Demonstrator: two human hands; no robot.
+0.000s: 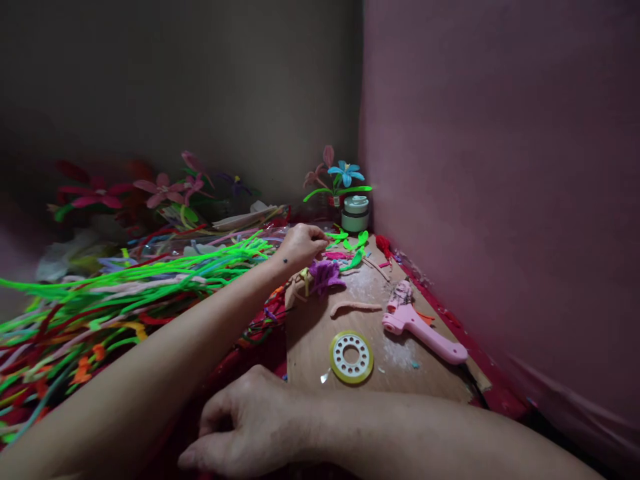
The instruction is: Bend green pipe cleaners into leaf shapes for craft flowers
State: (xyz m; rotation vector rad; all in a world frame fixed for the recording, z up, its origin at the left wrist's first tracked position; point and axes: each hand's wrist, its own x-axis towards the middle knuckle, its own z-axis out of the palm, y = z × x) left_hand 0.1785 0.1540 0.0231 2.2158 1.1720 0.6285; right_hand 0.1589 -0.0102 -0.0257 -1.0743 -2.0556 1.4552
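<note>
Head view. Green leaf (358, 257), fuzzy: lies on the board (307, 347), just beside the purple piece (327, 277). Long axis diagonal; broad end points away and to the right, narrow end toward the purple piece. Probably light, soft, bendable, easily crushed; best taken by the narrow end. Left hand (303, 245): near the leaf, fingertips drawn together, contents cannot be told. Right hand (250, 423): loosely curled, palm hidden, grasp cannot be told.

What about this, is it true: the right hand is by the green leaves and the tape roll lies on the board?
No, the head view shows the left hand by the green leaves; the tape roll does lie on the board.
</note>
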